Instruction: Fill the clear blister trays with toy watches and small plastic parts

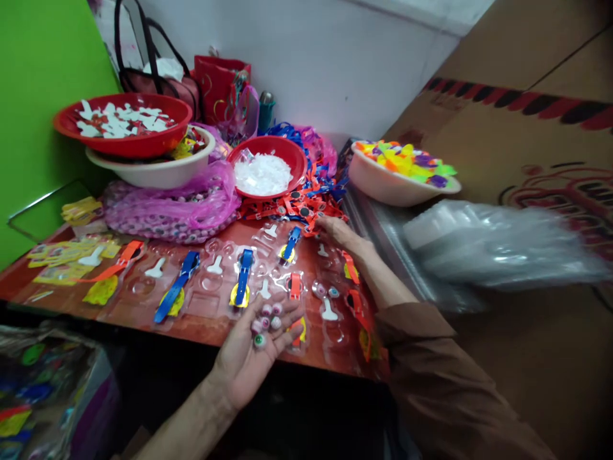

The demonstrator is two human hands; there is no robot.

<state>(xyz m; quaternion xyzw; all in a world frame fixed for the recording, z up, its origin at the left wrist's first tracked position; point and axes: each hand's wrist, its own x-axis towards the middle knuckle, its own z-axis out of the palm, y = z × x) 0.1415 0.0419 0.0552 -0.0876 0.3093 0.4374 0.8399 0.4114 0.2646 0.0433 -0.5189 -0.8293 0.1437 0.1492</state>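
My left hand (256,348) is palm up over the table's front edge, fingers spread, with several small toy eyeballs (266,322) resting in it. My right hand (341,233) reaches to the far trays beside the orange straps; its fingers are together, and whatever they hold is hidden. Clear plastic trays (204,300) cover the tabletop. In them lie white Y-shaped pieces (215,265), blue toy watches (244,271) and orange ones (353,300). Two eyeballs (327,291) sit in a tray below my right hand.
A pink bag of eyeballs (167,204) lies behind the trays. Red bowls (179,131) (299,163) hold white pieces and clear bits. Orange and blue straps (306,204) are heaped at the back. A white bowl (383,190) of bright pieces and stacked clear plastic (488,249) stand right, by cardboard (541,153).
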